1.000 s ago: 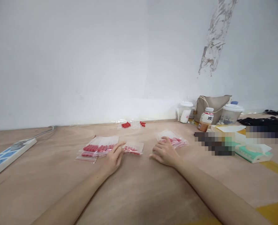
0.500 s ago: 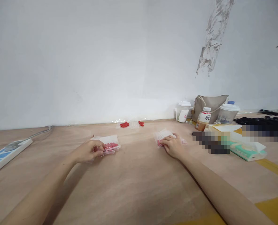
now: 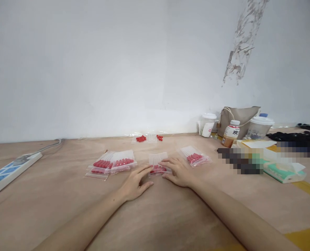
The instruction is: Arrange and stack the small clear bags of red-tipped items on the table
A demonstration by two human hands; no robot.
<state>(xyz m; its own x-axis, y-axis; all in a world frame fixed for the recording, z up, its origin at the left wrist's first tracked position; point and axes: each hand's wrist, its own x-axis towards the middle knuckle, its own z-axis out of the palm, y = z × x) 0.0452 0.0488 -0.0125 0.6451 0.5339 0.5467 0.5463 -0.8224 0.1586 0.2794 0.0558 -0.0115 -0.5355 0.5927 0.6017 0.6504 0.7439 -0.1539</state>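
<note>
In the middle of the table lies a small clear zip bag [image 3: 158,159] with several red capsule-shaped pieces in it. My left hand [image 3: 135,183] is at its near left corner, open, thumb and fingers apart. My right hand [image 3: 179,172] rests at the bag's right side, fingers spread, fingertips on or just over its edge; contact is hard to make out. To the left, overlapping bags of the same red pieces [image 3: 102,164] lie in a fanned pile. Another fanned stack of bags [image 3: 190,152] lies right of my right hand.
Against the wall are more red pieces [image 3: 141,138] on clear plastic. A power strip [image 3: 19,169] lies at the left. On the right stand a lidded cup [image 3: 207,125], a drink bottle [image 3: 230,134], a grey bag [image 3: 240,116] and a green tissue pack [image 3: 284,171].
My left hand has let go of the bags on the left and moved right. My right hand has left the right stack and moved left. A single bag now lies between them.
</note>
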